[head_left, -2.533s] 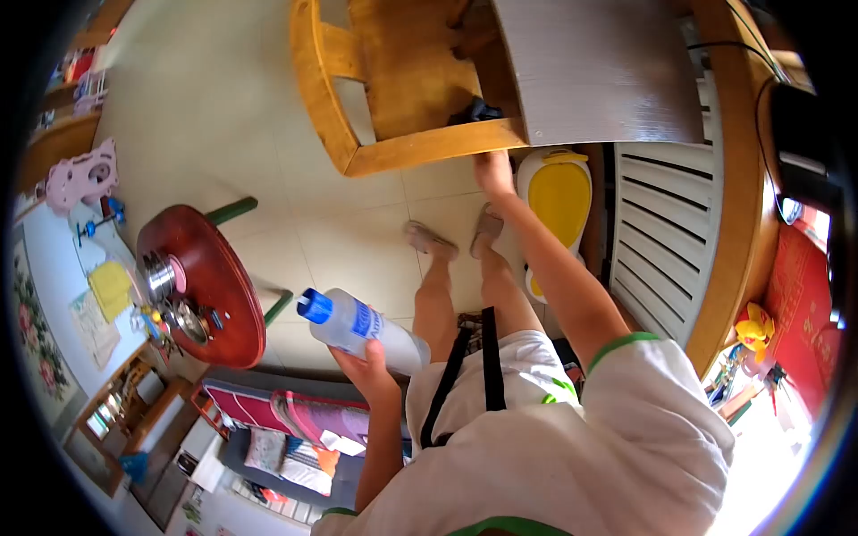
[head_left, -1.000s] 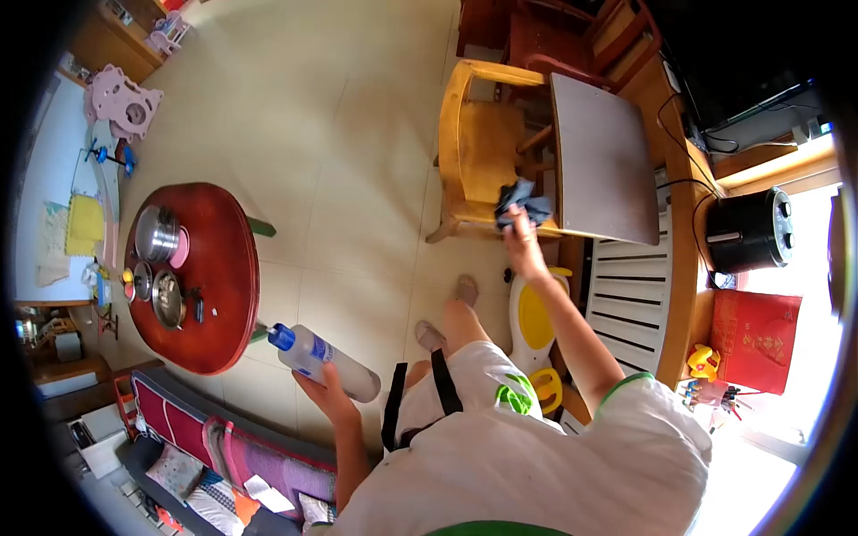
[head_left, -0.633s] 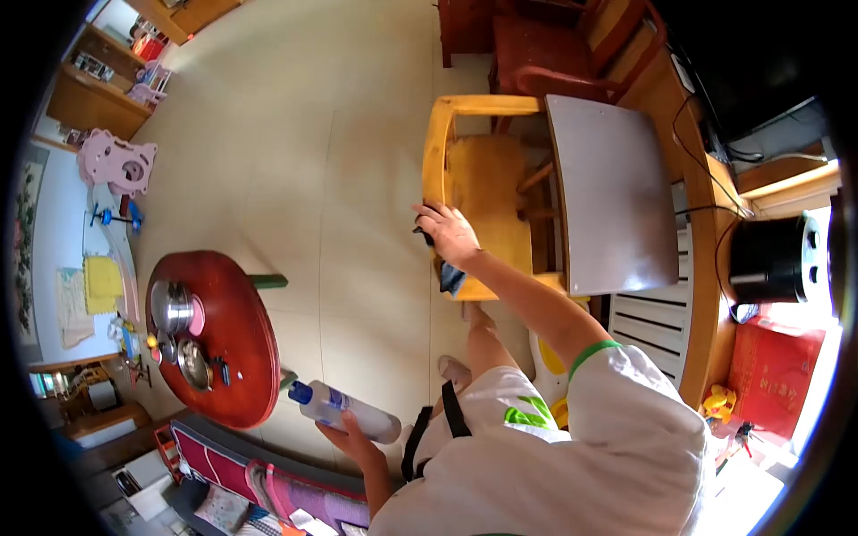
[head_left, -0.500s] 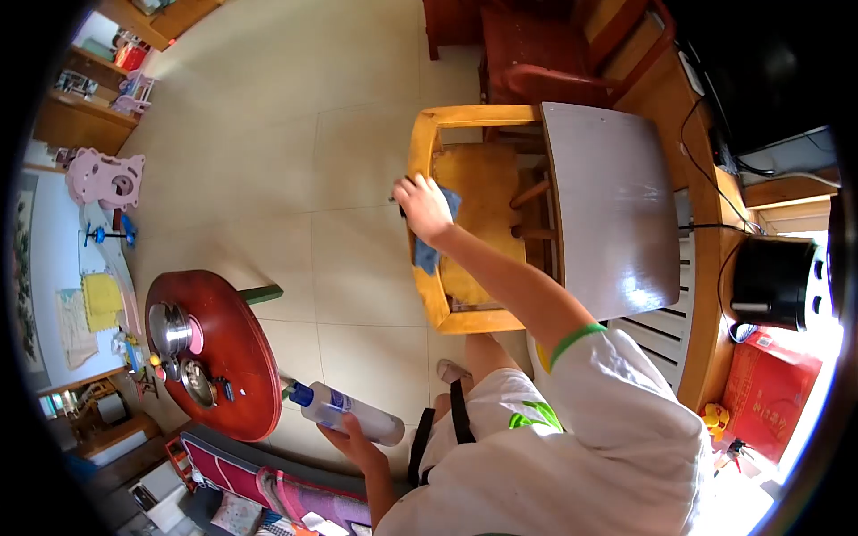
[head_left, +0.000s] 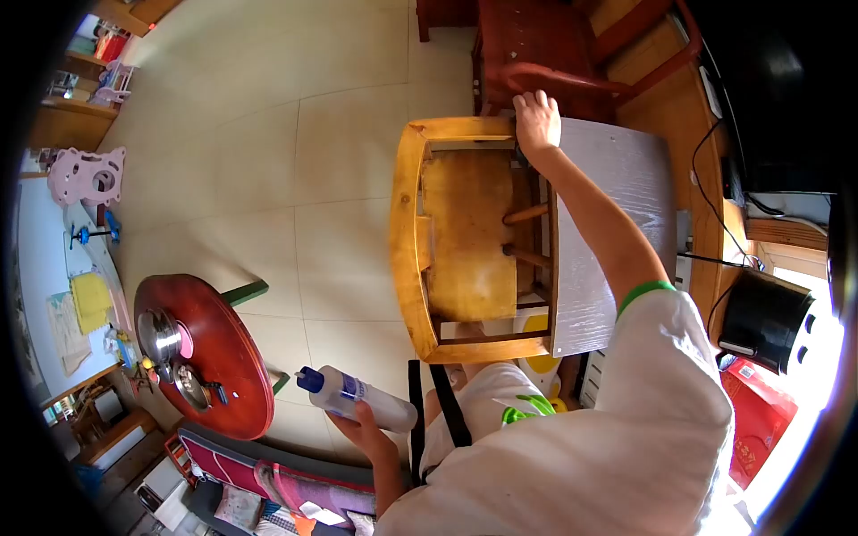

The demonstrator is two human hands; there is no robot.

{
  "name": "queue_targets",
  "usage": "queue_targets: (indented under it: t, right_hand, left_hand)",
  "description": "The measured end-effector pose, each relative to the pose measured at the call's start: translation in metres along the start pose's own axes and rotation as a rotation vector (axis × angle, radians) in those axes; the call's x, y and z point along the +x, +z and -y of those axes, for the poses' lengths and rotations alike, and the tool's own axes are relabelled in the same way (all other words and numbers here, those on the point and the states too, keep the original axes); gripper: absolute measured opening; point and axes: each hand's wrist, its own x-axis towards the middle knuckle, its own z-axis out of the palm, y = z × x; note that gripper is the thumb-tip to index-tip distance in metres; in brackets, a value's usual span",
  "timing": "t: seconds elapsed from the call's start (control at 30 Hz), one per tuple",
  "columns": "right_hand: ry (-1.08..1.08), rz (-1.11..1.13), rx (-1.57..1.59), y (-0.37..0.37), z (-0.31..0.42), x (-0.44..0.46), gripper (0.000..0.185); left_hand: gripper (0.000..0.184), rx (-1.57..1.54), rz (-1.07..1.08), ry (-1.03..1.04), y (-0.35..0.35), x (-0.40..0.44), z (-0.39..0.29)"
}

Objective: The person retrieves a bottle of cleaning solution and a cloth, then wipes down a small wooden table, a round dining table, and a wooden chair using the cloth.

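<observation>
Work on the one wooden chair (head_left: pixel 405 250) at the middle of the frame is seemingly going on rather than finished, though its surfaces are giving no sure sign of which parts are done and which are left. Left of lower centre, the left hand (head_left: pixel 362 431) is clamping around one blue-topped bottle (head_left: pixel 368 398); at upper centre, the right hand (head_left: pixel 538 125) is bending its fingers, held together, over the chair's upper corner beside one grey board (head_left: pixel 608 259), and I cannot tell whether it is gripping anything underneath.
</observation>
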Motion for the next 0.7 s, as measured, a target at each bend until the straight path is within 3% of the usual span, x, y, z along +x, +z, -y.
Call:
queue_targets:
  t: [0.03, 0.13, 0.23, 0.3, 0.37, 0.43, 0.5, 0.7]
  right_hand:
    - [-0.054, -0.023, -0.047, -0.004, -0.001, -0.002, 0.017]
    - [0.204, -0.041, 0.079, 0.008, 0.012, -0.005, 0.014]
    - [0.160, 0.063, 0.131, -0.009, 0.016, -0.030, 0.016]
    - [0.153, -0.046, 0.203, -0.022, 0.019, -0.049, 0.019]
    - [0.357, 0.448, 0.440, -0.081, 0.026, -0.077, 0.026]
    - [0.389, 0.302, 0.478, -0.112, 0.022, -0.122, 0.032]
    - [0.676, 0.407, 1.178, -0.161, 0.015, -0.174, 0.034]
    - [0.751, 0.485, 2.357, -0.250, 0.007, -0.389, 0.034]
  left_hand:
    - [0.076, -0.003, 0.002, 0.010, -0.004, 0.001, 0.003]
    - [0.076, -0.004, -0.020, 0.035, -0.022, -0.003, 0.013]
    - [0.075, -0.023, -0.071, 0.041, -0.053, -0.023, 0.020]
    - [0.075, -0.066, -0.078, 0.029, -0.073, -0.032, 0.035]
    - [0.075, -0.102, -0.050, 0.060, -0.090, -0.043, 0.042]
    - [0.076, -0.124, -0.008, 0.088, -0.110, -0.055, 0.048]
    - [0.076, -0.074, 0.047, 0.123, -0.133, -0.069, 0.053]
    - [0.074, 0.048, 0.279, 0.221, -0.167, -0.096, 0.056]
